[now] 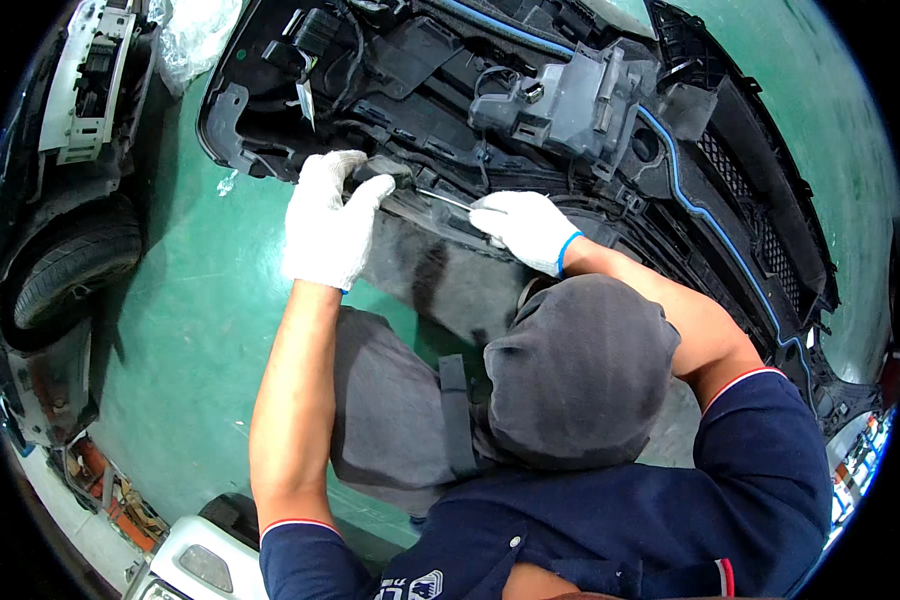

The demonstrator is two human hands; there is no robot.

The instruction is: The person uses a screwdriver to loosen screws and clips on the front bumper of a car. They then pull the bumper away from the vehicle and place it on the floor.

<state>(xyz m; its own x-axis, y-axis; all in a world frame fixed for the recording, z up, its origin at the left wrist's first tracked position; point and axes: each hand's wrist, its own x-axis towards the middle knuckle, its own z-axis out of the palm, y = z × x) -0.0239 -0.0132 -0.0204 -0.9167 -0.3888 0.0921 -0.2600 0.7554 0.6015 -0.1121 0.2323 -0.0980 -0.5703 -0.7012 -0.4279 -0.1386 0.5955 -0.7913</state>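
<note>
My left hand [332, 218], in a white knitted glove, curls its thumb and fingers round a dark piece [382, 172] at the near edge of a large black car bumper [410, 150]. A thin metal shaft [442, 199] runs from beside that dark piece to my right hand [526, 230]. Also gloved in white, with a blue cuff, the right hand has its fingers closed at the shaft's right end. Whether the shaft belongs to a screwdriver cannot be made out, and its tip is hidden.
A grey plastic housing [580, 105] and a blue line [710, 222] sit on the bumper's inner side. Along the left stands a car body with a tyre [75, 265]. Clear plastic wrap [192, 38] lies at upper left. A white vehicle [205, 562] is at lower left.
</note>
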